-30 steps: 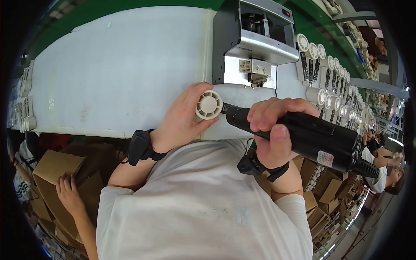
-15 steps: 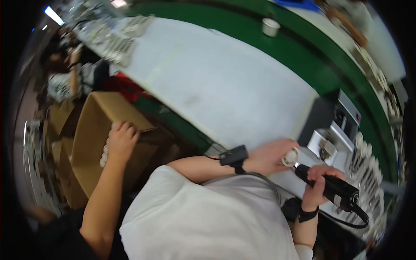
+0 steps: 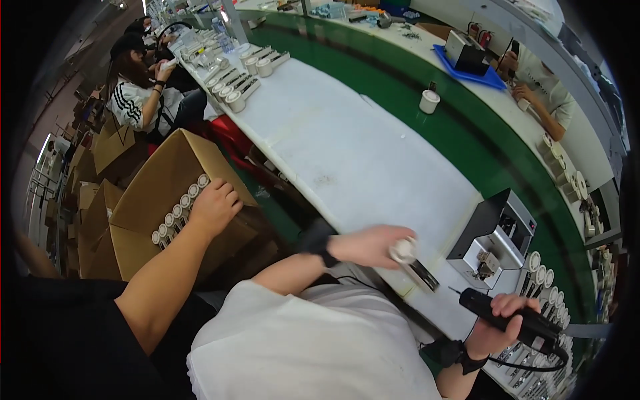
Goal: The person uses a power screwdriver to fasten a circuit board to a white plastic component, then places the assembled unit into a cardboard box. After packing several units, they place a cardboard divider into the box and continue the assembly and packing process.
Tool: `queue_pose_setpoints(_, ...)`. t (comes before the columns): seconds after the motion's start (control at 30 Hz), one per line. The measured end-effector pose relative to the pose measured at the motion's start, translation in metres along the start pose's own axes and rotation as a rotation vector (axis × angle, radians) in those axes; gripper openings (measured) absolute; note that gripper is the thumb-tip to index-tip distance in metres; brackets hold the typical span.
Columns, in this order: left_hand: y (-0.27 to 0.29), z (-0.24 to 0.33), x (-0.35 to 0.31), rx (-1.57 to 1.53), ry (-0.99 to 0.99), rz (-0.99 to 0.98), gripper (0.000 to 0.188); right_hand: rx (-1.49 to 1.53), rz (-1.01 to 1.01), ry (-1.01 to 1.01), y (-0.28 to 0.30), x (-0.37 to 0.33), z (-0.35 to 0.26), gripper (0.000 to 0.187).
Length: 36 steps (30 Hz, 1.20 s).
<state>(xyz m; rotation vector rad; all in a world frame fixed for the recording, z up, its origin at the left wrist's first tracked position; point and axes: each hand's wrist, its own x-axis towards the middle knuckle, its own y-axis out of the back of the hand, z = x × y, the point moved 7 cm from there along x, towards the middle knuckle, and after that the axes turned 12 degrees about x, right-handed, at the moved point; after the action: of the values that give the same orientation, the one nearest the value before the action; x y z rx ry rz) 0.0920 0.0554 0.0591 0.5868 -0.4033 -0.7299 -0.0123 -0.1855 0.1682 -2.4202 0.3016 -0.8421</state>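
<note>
The left hand [image 3: 370,245] is closed around one small white round part [image 3: 403,251] at the near edge of the white bench [image 3: 347,153], while the right hand [image 3: 501,325] grips one black power screwdriver [image 3: 510,318] just below the grey machine [image 3: 497,240]. At the left, another person's hand [image 3: 215,207] rests on one open brown cardboard box [image 3: 170,200] holding a row of white round parts; one white cup [image 3: 429,101] stands alone on the green belt [image 3: 427,120].

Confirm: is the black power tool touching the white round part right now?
No. The black power tool in the right hand is held apart from the white round part in the left hand.
</note>
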Motion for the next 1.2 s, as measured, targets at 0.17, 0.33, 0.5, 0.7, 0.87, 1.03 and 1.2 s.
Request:
queue_pose_setpoints(0.17,0.12,-0.116,-0.081,-0.112,0.543,0.694,0.062,-0.013,0.047,-0.047,0.019,-0.006,0.001,0.034)
queue_pose_setpoints(0.33,0.25,-0.193,-0.13,0.272,0.694,1.488,0.067,-0.019,0.095,-0.118,0.023,-0.003,0.02,0.034)
queue_pose_setpoints(0.5,0.325,-0.286,-0.175,0.434,0.849,1.656,0.063,-0.049,0.138,-0.134,0.035,0.003,0.023,0.033)
queue_pose_setpoints(0.7,0.347,-0.321,-0.207,0.419,0.746,1.729,0.058,-0.159,0.304,-0.12,0.047,0.011,0.023,0.035)
queue_pose_setpoints(0.87,0.345,-0.317,-0.185,0.392,0.743,1.732,0.057,-0.165,0.37,-0.177,0.045,0.014,0.033,0.034)
queue_pose_setpoints(1.03,0.352,-0.335,-0.196,0.502,0.867,1.667,0.066,-0.128,0.331,-0.191,0.038,0.017,0.036,0.028)
queue_pose_setpoints(1.2,0.352,-0.328,-0.189,0.529,0.927,1.64,0.072,-0.174,0.352,-0.141,0.029,0.008,0.024,0.032)
